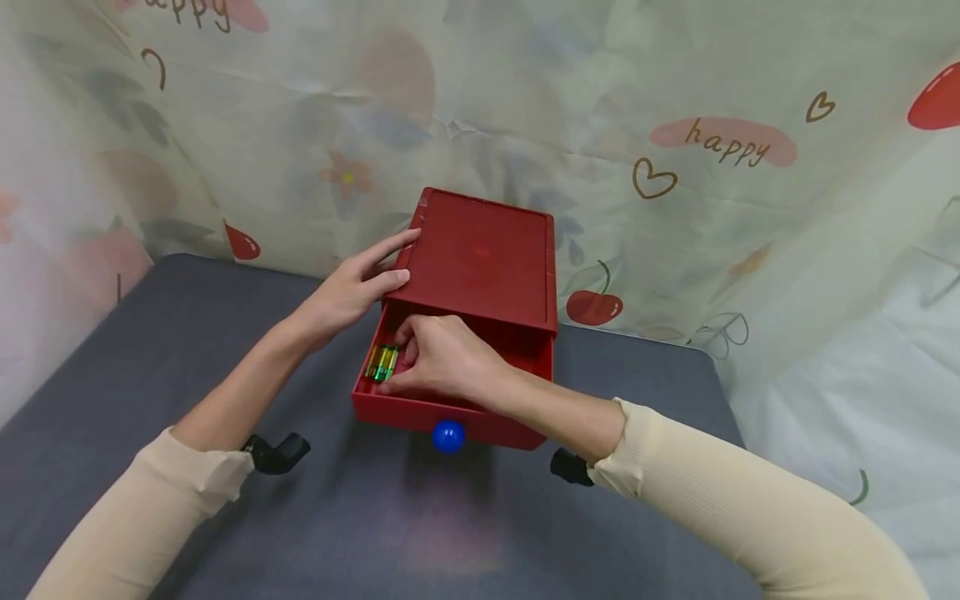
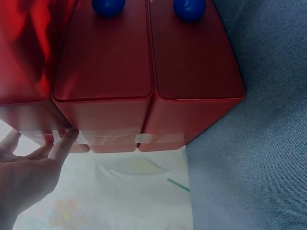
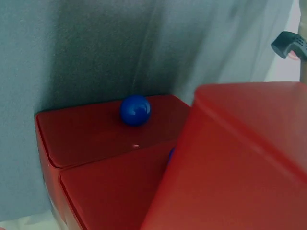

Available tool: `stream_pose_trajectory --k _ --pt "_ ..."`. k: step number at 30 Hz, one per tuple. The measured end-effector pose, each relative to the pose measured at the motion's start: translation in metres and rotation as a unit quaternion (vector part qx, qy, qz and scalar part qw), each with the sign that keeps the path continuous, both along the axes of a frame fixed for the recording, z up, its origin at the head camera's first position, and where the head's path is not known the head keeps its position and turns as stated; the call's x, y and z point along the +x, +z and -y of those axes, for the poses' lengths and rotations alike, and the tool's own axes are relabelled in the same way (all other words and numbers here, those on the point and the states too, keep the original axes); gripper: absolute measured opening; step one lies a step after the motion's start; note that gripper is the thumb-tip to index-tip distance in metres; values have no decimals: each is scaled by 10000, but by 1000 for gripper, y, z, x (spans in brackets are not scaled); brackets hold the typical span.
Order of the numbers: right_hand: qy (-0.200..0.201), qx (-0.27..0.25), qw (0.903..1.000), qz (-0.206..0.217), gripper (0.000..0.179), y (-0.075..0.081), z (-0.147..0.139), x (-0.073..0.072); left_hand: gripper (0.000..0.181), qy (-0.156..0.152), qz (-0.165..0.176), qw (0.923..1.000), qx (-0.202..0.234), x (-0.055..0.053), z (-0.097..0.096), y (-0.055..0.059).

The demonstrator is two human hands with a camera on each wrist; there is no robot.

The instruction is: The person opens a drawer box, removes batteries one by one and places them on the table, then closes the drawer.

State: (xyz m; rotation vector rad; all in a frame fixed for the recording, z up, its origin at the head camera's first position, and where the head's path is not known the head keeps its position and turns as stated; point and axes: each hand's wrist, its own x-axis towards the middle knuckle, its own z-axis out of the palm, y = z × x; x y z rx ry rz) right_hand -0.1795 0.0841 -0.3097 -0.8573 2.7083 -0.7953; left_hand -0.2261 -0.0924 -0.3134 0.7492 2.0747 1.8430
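Note:
In the head view a red drawer cabinet [image 1: 480, 258] stands with its top drawer [image 1: 457, 421] pulled out, a blue ball knob [image 1: 448, 436] on its front. Several green and gold batteries [image 1: 381, 363] lie side by side at the drawer's left end. My right hand [image 1: 450, 358] reaches into the drawer, thumb and forefinger at the two ends of the nearest battery. My left hand [image 1: 345, 287] rests its extended fingers against the cabinet's left side. In the left wrist view, fingertips of the left hand [image 2: 33, 172] touch the side near clear tape [image 2: 110, 136].
Two lower drawers with blue knobs [image 2: 189, 8] sit shut beneath the open one. The cabinet stands on a grey cloth-covered table [image 1: 637, 400], close to a printed curtain [image 1: 525, 100] behind. Black wrist mounts [image 1: 279, 454] stick out near both sleeves.

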Motion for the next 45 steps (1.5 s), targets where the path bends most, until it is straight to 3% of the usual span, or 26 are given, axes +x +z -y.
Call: stream_pose_trajectory --k 4,17,25,32,42,45 --pt "78 4 9999 -93 48 -1 1 -1 56 19 -3 10000 -4 0 1 -1" --pt "-40 151 9996 232 47 7 -5 3 55 23 -57 10000 -7 1 -1 0" --pt "-77 -99 9986 511 40 9 -13 6 55 28 18 10000 8 1 -1 0" --pt "153 -226 9977 626 41 14 -22 6 54 102 -16 9999 -68 2 -1 0" --pt "415 -746 9926 864 41 22 -39 13 51 169 -140 9998 -19 -13 -1 -20" --pt "383 -949 9910 861 41 23 -44 15 51 177 -170 9997 -29 -14 -1 -20"
